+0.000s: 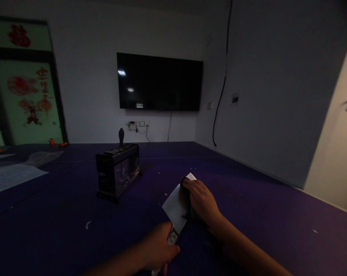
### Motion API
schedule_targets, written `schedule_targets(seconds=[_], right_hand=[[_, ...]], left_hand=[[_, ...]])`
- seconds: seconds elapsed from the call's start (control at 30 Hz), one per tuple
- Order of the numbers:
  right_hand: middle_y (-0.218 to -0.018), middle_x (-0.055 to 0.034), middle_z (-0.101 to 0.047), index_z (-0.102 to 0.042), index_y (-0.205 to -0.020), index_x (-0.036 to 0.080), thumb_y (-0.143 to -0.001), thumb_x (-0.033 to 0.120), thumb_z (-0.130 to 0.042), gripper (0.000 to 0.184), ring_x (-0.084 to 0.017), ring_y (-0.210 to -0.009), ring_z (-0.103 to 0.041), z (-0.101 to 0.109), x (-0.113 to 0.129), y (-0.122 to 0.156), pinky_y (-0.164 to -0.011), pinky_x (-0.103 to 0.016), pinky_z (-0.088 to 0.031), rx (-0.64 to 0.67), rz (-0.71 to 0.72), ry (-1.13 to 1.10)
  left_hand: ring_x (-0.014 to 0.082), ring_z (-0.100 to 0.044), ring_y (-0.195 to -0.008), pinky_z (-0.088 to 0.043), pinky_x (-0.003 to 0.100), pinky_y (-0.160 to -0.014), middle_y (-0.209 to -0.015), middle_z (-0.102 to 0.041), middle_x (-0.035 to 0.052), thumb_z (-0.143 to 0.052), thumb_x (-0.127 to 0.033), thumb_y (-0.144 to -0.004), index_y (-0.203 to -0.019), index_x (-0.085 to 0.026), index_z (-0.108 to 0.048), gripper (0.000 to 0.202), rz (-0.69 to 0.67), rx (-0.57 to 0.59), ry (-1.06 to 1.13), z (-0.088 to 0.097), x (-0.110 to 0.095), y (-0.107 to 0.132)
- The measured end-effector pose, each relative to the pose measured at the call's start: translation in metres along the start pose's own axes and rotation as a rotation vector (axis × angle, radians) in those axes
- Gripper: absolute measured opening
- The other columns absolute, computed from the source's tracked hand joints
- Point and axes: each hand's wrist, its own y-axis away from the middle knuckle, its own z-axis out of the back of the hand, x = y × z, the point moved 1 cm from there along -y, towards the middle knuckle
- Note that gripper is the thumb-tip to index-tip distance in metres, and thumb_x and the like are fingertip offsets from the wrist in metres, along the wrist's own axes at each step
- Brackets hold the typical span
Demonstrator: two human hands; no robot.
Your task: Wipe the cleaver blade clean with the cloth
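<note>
A broad, pale blade of what looks like a kitchen cleaver slants up and away over the purple surface. My left hand is wrapped round its grey, marble-patterned handle at the near end. Across the blade's far right side, my right hand is closed with bent fingers. Something small and dark shows at those fingertips, but I cannot make out what it is. Left of the blade stands a black knife block with see-through sides. One black handle sticks up from its top.
The purple tabletop reaches the walls and carries small white scraps. Paper sheets and clear plastic film lie at the left, with small orange items behind. A black cable hangs down the right wall; a television is mounted at the back.
</note>
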Motion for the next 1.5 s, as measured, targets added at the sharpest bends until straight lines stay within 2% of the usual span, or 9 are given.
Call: schedule_targets(seconds=[0.4, 0.6, 0.8, 0.9, 1.07, 1.17, 1.27, 1.4, 1.5], right_hand=[[-0.107, -0.0097, -0.059, -0.056, -0.104, 0.013, -0.074, 0.003, -0.034, 0.039, -0.021, -0.099, -0.051, -0.004, -0.027, 0.005, -0.086, -0.04, -0.044, -0.023, -0.173, 0.028], [-0.108, -0.0099, -0.059, -0.057, -0.105, 0.013, -0.073, 0.004, -0.034, 0.04, -0.022, -0.1, -0.051, -0.005, -0.024, 0.006, -0.085, -0.04, -0.044, -0.039, -0.201, 0.014], [-0.107, -0.0092, -0.059, -0.056, -0.105, 0.014, -0.073, 0.004, -0.034, 0.04, -0.021, -0.098, -0.051, -0.003, -0.018, 0.004, -0.084, -0.04, -0.045, -0.031, -0.168, -0.021], [-0.109, -0.0088, -0.058, -0.056, -0.105, 0.014, -0.073, 0.002, -0.034, 0.041, -0.021, -0.097, -0.051, -0.005, -0.014, 0.005, -0.085, -0.039, -0.045, -0.013, -0.155, -0.023], [-0.108, -0.0083, -0.059, -0.058, -0.103, 0.015, -0.073, 0.002, -0.035, 0.04, -0.02, -0.097, -0.051, -0.007, -0.007, 0.005, -0.084, -0.038, -0.045, 0.005, -0.111, -0.036], [-0.107, -0.0086, -0.06, -0.058, -0.102, 0.014, -0.074, 0.003, -0.034, 0.039, -0.02, -0.096, -0.052, -0.006, -0.005, 0.005, -0.084, -0.037, -0.046, 0.006, -0.099, -0.062], [-0.105, -0.0091, -0.06, -0.059, -0.1, 0.014, -0.073, 0.003, -0.034, 0.038, -0.02, -0.096, -0.052, -0.005, -0.008, 0.004, -0.084, -0.037, -0.045, -0.004, -0.136, -0.091], [-0.106, -0.0084, -0.06, -0.058, -0.101, 0.015, -0.073, 0.004, -0.034, 0.038, -0.02, -0.097, -0.052, -0.004, -0.012, 0.004, -0.085, -0.038, -0.044, -0.012, -0.185, -0.114], [-0.107, -0.0082, -0.059, -0.058, -0.101, 0.016, -0.073, 0.005, -0.034, 0.038, -0.02, -0.099, -0.052, -0.005, -0.017, 0.005, -0.087, -0.039, -0.042, -0.014, -0.224, -0.112]], left_hand=[[0.0093, -0.048, -0.038, -0.032, 0.017, -0.033, -0.058, -0.049, -0.0039, -0.048, -0.017, -0.068, -0.088, -0.016, -0.043, 0.021, 0.018, -0.001, -0.073, -0.001, 0.002, -0.002], [0.0074, -0.048, -0.047, -0.037, 0.017, -0.042, -0.065, -0.053, -0.0024, -0.053, -0.018, -0.065, -0.089, -0.016, -0.046, 0.025, -0.031, -0.037, -0.083, 0.001, 0.006, -0.004], [0.0072, -0.045, -0.039, -0.032, 0.016, -0.036, -0.058, -0.049, -0.0045, -0.05, -0.018, -0.068, -0.091, -0.017, -0.043, 0.024, 0.005, -0.007, -0.04, -0.001, 0.005, -0.005], [0.0063, -0.046, -0.042, -0.032, 0.015, -0.038, -0.058, -0.05, -0.0045, -0.052, -0.017, -0.066, -0.088, -0.017, -0.044, 0.023, -0.034, -0.027, -0.05, 0.0, 0.001, -0.003], [0.0086, -0.047, -0.045, -0.034, 0.018, -0.039, -0.063, -0.051, -0.0023, -0.049, -0.016, -0.065, -0.086, -0.016, -0.046, 0.021, 0.041, -0.061, -0.076, 0.001, -0.005, 0.001], [0.0089, -0.049, -0.051, -0.034, 0.017, -0.042, -0.068, -0.053, -0.001, -0.052, -0.017, -0.064, -0.085, -0.015, -0.047, 0.022, 0.001, -0.108, -0.107, 0.001, -0.007, 0.002], [0.0082, -0.049, -0.049, -0.034, 0.016, -0.042, -0.066, -0.053, -0.0019, -0.051, -0.016, -0.064, -0.086, -0.016, -0.046, 0.022, -0.018, -0.097, -0.111, 0.001, -0.006, 0.001], [0.0084, -0.046, -0.04, -0.034, 0.018, -0.038, -0.059, -0.05, -0.0039, -0.048, -0.015, -0.066, -0.088, -0.016, -0.044, 0.022, 0.036, -0.031, -0.1, 0.0, -0.004, 0.0], [0.0087, -0.047, -0.041, -0.035, 0.019, -0.039, -0.062, -0.052, -0.0029, -0.048, -0.015, -0.066, -0.09, -0.016, -0.045, 0.024, 0.027, -0.039, -0.111, 0.0, -0.002, -0.001]])
